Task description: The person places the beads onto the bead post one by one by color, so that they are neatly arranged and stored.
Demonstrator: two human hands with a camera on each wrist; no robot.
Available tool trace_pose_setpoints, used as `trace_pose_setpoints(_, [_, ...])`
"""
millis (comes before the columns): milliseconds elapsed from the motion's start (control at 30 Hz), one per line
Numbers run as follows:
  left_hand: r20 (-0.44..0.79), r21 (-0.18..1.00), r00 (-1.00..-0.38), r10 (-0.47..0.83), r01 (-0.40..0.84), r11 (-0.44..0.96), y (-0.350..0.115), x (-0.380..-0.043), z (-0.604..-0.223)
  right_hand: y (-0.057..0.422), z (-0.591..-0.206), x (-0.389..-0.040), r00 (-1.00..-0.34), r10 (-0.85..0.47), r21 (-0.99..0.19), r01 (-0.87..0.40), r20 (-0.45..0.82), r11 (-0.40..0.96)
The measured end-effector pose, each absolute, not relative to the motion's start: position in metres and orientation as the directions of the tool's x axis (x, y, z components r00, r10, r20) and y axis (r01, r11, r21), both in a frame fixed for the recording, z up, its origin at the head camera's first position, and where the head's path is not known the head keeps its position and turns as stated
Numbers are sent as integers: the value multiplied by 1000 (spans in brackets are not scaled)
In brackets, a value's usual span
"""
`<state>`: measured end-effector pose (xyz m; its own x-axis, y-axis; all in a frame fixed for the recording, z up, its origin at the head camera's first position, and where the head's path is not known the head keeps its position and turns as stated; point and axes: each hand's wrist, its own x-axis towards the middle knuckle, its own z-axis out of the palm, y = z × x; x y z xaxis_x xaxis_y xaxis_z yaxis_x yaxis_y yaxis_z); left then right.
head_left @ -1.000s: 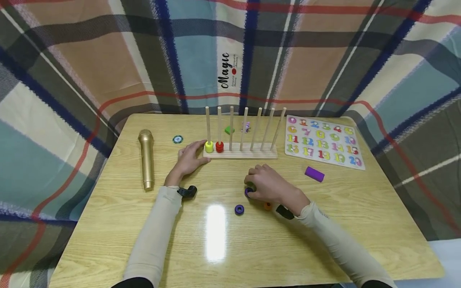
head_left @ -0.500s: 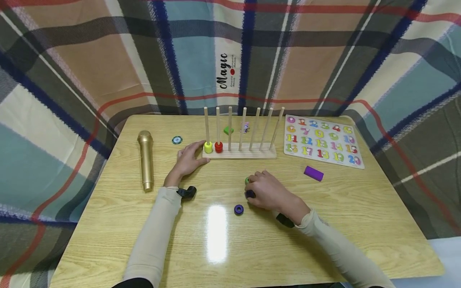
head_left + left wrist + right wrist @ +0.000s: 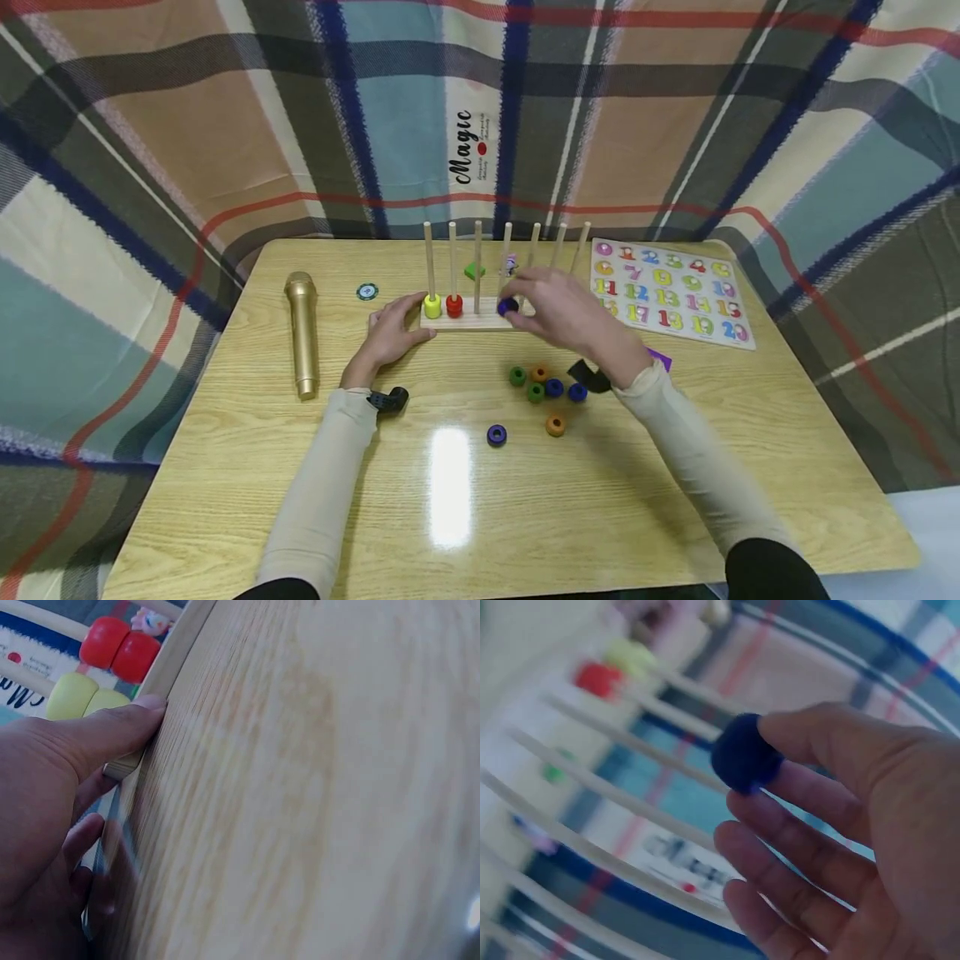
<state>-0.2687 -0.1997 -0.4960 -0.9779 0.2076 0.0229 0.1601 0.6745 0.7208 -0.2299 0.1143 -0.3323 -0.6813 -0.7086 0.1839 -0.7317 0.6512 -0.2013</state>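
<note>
A wooden peg rack (image 3: 480, 322) with several upright pegs stands at the back of the table. Yellow beads (image 3: 432, 307) sit on its leftmost peg and red beads (image 3: 454, 307) on the one beside it. My left hand (image 3: 392, 332) grips the rack's left end, the thumb along the front edge in the left wrist view and the fingers behind. Between thumb and fingertips, my right hand (image 3: 562, 312) pinches a dark blue bead (image 3: 744, 754), held in front of the pegs at the rack's middle. The right part of the base is hidden behind that hand.
Loose green beads (image 3: 517, 377), orange beads (image 3: 555, 427) and blue beads (image 3: 497, 435) lie in front of the rack. A gold microphone-shaped object (image 3: 303, 333) and a round chip (image 3: 367, 292) are at left. A number board (image 3: 675, 292) lies right, near a partly covered purple piece (image 3: 660, 358).
My right hand has picked up a dark blue bead from the loose group and carried it forward to the rack. My left hand has stayed on the rack's end.
</note>
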Motion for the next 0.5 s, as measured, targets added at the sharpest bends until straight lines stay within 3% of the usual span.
trace_pose_setpoints(200, [26,717,-980,199,157,679,-202,-269,-496,87,-280,-276,-704,-643,-213,-707,302,674])
trace_pose_setpoints(500, [24,720,-979,204,159,676,-201,-268,-496,66,-286,-299,-726,-623,-193,-682,291,705])
